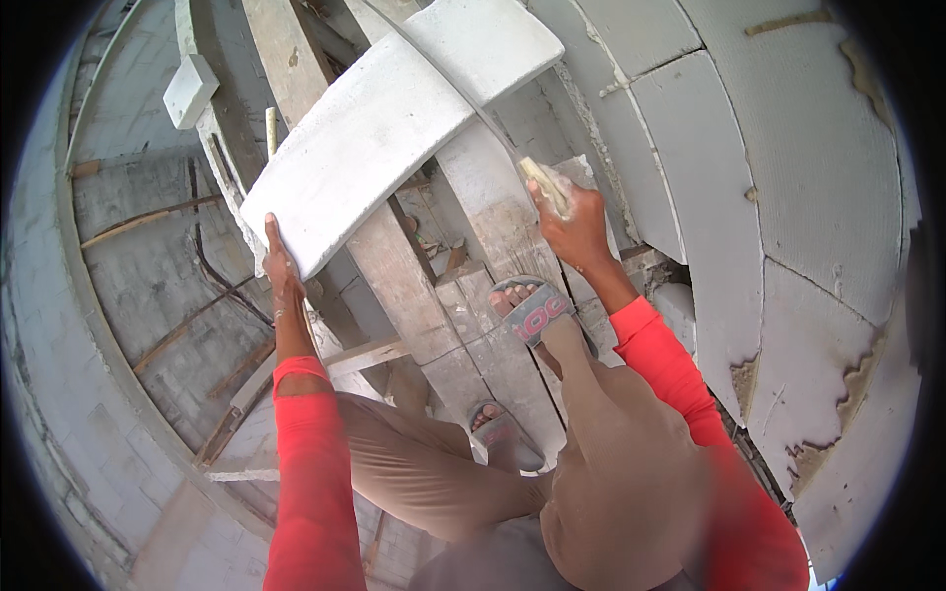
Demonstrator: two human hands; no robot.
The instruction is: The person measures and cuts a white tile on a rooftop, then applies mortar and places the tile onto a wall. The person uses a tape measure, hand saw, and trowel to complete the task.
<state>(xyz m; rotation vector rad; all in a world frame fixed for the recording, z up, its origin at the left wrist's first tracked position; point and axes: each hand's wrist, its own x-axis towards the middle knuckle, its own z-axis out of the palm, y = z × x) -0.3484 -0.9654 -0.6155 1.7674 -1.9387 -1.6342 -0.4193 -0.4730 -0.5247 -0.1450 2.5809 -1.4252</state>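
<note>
A long white lightweight concrete block [370, 143] lies across wooden planks in front of me. My left hand [280, 258] is closed on its near left end, thumb along the edge. In my right hand [574, 222] is the pale handle of a handsaw [448, 81], its long thin blade seen nearly edge-on. The blade runs away from me over the block, along the line between the long part and a shorter white piece [488, 44] at its right. How deep the blade sits in the block cannot be made out.
I stand in sandals on wooden planks [498, 364] with gaps between them. A wall of large grey blocks [700, 148] rises close on the right. To the left, a lower space opens beside a curved wall [108, 394]. A small white offcut [190, 92] rests on a narrow ledge.
</note>
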